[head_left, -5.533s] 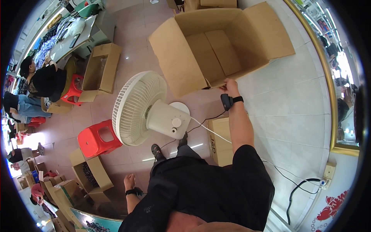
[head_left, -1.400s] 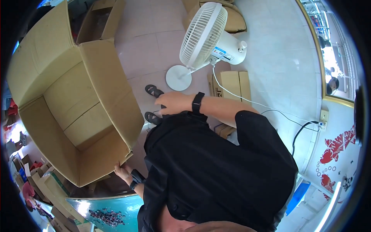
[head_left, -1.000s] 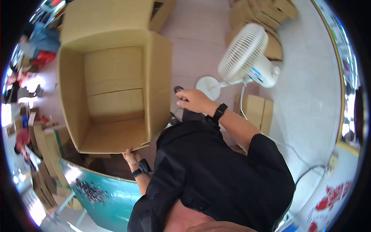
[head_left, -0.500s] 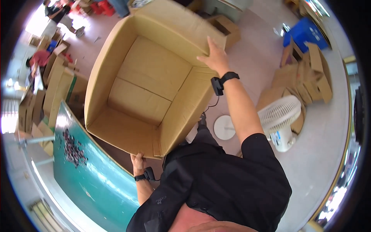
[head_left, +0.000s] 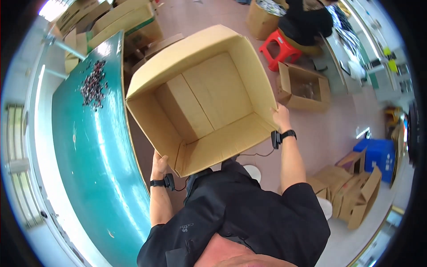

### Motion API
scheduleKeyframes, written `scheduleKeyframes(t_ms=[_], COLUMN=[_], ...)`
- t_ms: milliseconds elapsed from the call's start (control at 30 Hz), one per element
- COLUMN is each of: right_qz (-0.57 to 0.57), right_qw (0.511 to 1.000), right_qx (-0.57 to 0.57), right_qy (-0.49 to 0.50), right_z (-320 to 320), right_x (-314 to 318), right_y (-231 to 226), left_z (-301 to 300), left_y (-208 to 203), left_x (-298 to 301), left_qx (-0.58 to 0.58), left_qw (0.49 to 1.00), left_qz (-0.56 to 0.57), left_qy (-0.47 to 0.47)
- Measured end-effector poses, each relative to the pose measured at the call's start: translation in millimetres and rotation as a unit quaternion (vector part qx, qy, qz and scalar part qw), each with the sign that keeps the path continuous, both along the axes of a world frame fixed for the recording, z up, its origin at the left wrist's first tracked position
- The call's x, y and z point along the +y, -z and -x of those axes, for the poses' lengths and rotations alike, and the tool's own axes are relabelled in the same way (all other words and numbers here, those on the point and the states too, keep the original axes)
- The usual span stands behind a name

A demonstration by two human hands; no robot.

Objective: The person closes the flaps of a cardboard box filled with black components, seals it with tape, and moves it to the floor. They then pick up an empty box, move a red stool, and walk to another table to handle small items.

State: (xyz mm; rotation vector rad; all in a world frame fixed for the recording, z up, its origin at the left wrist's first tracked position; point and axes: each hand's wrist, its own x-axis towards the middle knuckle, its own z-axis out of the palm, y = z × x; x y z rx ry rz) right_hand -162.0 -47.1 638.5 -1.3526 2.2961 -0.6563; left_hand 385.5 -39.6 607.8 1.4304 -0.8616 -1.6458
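A large brown cardboard box (head_left: 218, 84) hangs in front of my body, its open top facing me and nothing visible inside. My left hand (head_left: 159, 165) grips the box's near left corner, thumb on the rim. On the far right side, my right hand (head_left: 281, 117) is closed over the box's edge, most fingers hidden behind the cardboard. Both wrists carry a black strap with a small device and a cable. Left of the box stretches a long green table (head_left: 84, 151), with a pile of small dark pieces (head_left: 94, 84) on it.
A person in black (head_left: 307, 20) sits by a red stool (head_left: 281, 48) at a far right bench. On the floor stand an open carton (head_left: 307, 89), a blue bin (head_left: 378, 155) and flattened cardboard (head_left: 349, 191). More cartons (head_left: 129, 24) are stacked beyond the green table.
The view has turned to the right, bringing the seated person and open carton in. The box has tilted round, and my right hand now closes on its edge instead of spreading over a flap.
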Motion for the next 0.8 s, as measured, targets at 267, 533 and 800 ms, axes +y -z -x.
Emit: scheduleKeyframes(t_ms=[267,533,800], right_qz=[-0.08,-0.136,-0.161], right_qw=[0.995,0.985,0.953], right_qx=[0.005,0.027,0.038], right_qy=[-0.062,-0.102,-0.255], right_z=[-6.7,-81.1,-186.5], right_x=[-2.6,-38.4,-103.9], right_y=[33.6,22.3,60.8], left_z=[1.8,-22.7,-55.3], left_y=[44.5,91.1,137.4], left_x=[23.7,105.2,198.6], left_qx=[-0.103,-0.169,-0.183], left_qw=[0.99,0.961,0.913], left_qz=[-0.059,-0.146,-0.3], left_qy=[-0.071,-0.164,-0.209])
